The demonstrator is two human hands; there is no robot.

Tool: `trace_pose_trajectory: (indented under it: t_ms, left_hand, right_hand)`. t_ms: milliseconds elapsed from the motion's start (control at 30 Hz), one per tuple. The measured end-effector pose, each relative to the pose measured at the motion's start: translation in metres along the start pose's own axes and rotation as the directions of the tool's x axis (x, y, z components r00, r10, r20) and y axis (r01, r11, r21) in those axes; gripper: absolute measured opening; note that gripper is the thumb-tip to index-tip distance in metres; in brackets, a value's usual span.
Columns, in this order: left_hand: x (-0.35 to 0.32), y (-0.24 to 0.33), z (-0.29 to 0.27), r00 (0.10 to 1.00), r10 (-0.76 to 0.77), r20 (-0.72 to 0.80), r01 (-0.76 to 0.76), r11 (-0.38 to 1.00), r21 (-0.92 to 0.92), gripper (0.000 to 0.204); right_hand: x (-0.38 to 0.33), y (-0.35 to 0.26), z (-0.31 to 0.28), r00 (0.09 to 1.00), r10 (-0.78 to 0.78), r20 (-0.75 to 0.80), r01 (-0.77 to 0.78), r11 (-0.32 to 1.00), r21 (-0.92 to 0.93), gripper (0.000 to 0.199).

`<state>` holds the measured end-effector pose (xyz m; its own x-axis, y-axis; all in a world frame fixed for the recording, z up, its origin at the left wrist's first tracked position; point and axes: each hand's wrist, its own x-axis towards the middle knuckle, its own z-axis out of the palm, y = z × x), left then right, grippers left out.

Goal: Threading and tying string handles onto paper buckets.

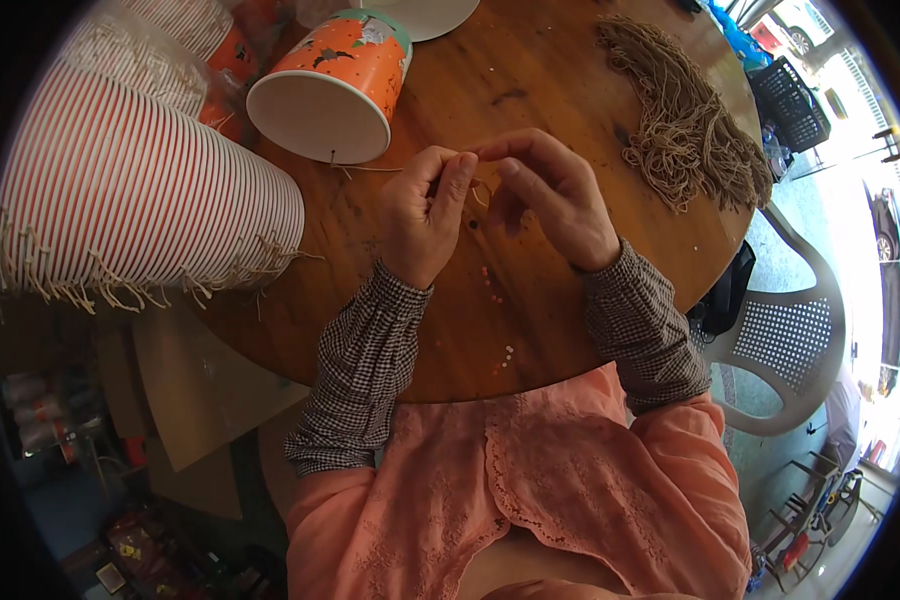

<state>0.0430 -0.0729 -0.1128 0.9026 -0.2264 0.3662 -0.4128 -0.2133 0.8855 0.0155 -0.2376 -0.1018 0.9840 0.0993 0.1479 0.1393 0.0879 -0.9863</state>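
Note:
An orange paper bucket [345, 70] with dark printed figures and a white base lies tipped on the table, its base toward me. A thin beige cord [370, 169] runs from a hole near the edge of that base to my hands. My left hand [422, 215] is closed, pinching the cord between thumb and forefinger. My right hand [560, 205] meets it at the fingertips, its fingers curled around the cord's end. A small loop of cord shows between the two hands. The exact grip of the right fingertips is partly hidden.
A long nested stack of red-and-white-rimmed buckets [150, 180], with cord ends hanging, lies at left. More wrapped buckets [135, 75] sit behind. A heap of beige cords [685, 120] lies at right on the round wooden table [540, 320]. Beyond its edge stands a plastic chair [790, 340].

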Motion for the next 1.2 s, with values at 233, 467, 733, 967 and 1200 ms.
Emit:
trace_pose_trajectory:
  t_ms: [233,467,733,967,1200]
  left_hand:
    - [0.003,-0.006,0.0,0.979,0.191,-0.073,-0.173,0.965,0.199,0.019]
    - [0.002,-0.005,-0.002,0.999,-0.043,-0.004,0.042,0.989,-0.142,0.037]
    - [0.001,-0.003,0.0,0.988,-0.13,0.082,0.143,0.974,-0.173,0.038]
    - [0.002,-0.015,0.003,0.996,0.037,0.081,-0.027,0.992,-0.125,0.02]
    - [0.002,-0.016,0.005,0.994,0.09,0.067,-0.082,0.989,-0.125,0.011]
  right_hand:
    - [0.001,0.006,-0.003,0.983,0.145,0.111,-0.156,0.982,0.102,0.024]
    - [-0.001,0.007,-0.004,0.998,0.064,-0.026,-0.065,0.998,-0.007,0.016]
    - [-0.001,0.006,-0.003,0.998,0.051,-0.041,-0.055,0.993,-0.103,0.016]
    - [0.0,0.011,-0.001,0.997,0.022,-0.072,-0.03,0.994,-0.105,0.016]
    - [0.001,0.016,-0.002,0.994,-0.047,-0.102,0.023,0.973,-0.23,0.015]
